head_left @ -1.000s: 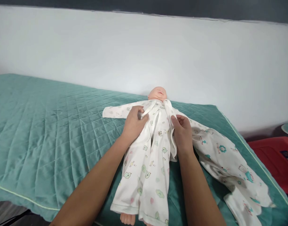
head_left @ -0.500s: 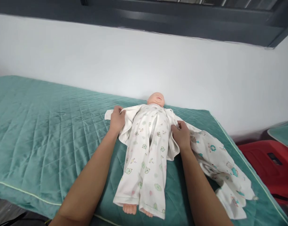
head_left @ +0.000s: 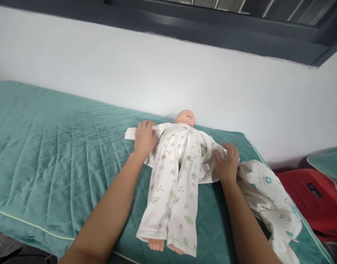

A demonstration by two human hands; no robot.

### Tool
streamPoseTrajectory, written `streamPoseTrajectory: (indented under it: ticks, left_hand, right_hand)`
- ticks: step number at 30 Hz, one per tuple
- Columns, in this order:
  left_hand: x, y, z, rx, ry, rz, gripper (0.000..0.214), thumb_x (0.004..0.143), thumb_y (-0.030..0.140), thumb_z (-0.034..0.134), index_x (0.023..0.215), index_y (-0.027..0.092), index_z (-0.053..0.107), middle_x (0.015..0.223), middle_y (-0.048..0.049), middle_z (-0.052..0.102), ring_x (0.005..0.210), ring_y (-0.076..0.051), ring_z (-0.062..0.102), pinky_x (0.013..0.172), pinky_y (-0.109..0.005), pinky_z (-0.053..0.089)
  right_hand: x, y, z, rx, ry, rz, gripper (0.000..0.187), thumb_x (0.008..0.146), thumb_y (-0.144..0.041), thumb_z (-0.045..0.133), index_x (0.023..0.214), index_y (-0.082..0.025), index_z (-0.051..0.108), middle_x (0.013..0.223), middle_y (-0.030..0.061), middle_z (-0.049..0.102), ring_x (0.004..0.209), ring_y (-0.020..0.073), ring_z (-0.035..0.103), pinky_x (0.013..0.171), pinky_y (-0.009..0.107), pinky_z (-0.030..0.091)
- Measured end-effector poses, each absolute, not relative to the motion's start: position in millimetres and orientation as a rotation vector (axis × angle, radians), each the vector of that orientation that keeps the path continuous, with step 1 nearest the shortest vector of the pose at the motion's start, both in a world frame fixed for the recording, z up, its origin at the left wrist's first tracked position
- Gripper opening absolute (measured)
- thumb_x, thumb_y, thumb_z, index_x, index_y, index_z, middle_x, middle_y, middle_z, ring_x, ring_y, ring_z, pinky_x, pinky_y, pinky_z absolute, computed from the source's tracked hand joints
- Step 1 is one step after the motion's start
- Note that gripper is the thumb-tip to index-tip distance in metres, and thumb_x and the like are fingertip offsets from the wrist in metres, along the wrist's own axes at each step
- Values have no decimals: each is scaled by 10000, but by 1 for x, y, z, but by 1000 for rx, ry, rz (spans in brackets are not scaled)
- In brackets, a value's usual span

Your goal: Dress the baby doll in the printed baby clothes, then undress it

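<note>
Setting: teal quilted bed cover running along a white wall, with a dark window frame above.
Left hand: left hand lies knuckles up on the garment's sleeve beside the doll's shoulder, fingers bent down onto the cloth. Whether any cloth is pinched beneath it cannot be told.
Right hand: right hand rests flat with fingers spread, nothing clenched, on the garment flap folded out at the doll's other side.
Garment: white printed baby suit is on the doll, front panels spread apart at the sides under both hands, legs hanging loose toward the cover's near edge.
Doll: baby doll lies on its back, head at the far edge by the wall, bare feet showing below the suit's hems.
Second cloth: another printed garment lies crumpled just beside the right wrist, along the cover's right edge.
Beyond the bed: red plastic object past the right edge.
</note>
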State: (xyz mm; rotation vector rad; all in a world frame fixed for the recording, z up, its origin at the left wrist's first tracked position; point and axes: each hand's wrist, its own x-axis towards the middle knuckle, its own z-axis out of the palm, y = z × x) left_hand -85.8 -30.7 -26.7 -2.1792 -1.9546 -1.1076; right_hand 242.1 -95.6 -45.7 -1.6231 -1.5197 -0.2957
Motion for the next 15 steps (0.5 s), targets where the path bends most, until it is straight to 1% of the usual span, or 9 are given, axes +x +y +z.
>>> streamPoseTrajectory:
  ticks: [3,6,8,10,12,15]
  left_hand:
    - [-74,-28,-28,-2462,-1707,-1021,348,975,207,441,1267,263,622,1375,-78,600,1291,-276,489,1072,-455,409]
    - [-70,-23,-34,-2478,-1720,-907,400,1003,227,401,1350,304,583,1475,-55,545,1343,-261,458,1137,-462,333]
    - [-69,-19,-37,-2418,-1795,-853,424,1006,237,389,1388,309,560,1472,-58,550,1326,-264,475,1160,-461,297]
    - [-68,-17,-37,-2371,-1857,-811,439,1001,231,385,1399,306,556,1431,-68,580,1294,-269,502,1155,-454,296]
    - [-66,-16,-35,-2332,-1902,-775,444,989,221,397,1393,303,564,1396,-76,601,1266,-274,523,1144,-448,305]
    - [-63,-15,-32,-2286,-1942,-727,439,983,221,407,1381,306,571,1347,-89,624,1229,-279,548,1114,-442,331]
  right_hand:
    - [218,-89,-43,-1552,-1780,-362,436,947,-339,478,1356,-212,558,1438,145,527,1351,294,449,1135,500,383]
    - [204,-78,-42,-1612,-2049,-352,493,983,-262,374,1460,-202,484,1552,126,452,1439,297,369,1185,506,324]
    - [201,-70,-43,-1717,-2114,-359,554,982,-262,365,1531,-195,399,1602,118,397,1478,321,317,1204,550,269]
    - [201,-63,-43,-1818,-2100,-389,593,976,-261,368,1565,-200,344,1629,109,360,1502,345,272,1207,600,220]
    - [202,-56,-43,-1887,-2051,-423,580,969,-239,360,1548,-199,378,1635,106,351,1508,354,257,1206,618,195]
    - [204,-48,-40,-1957,-1988,-423,513,954,-236,383,1451,-196,502,1608,105,401,1477,346,316,1200,605,210]
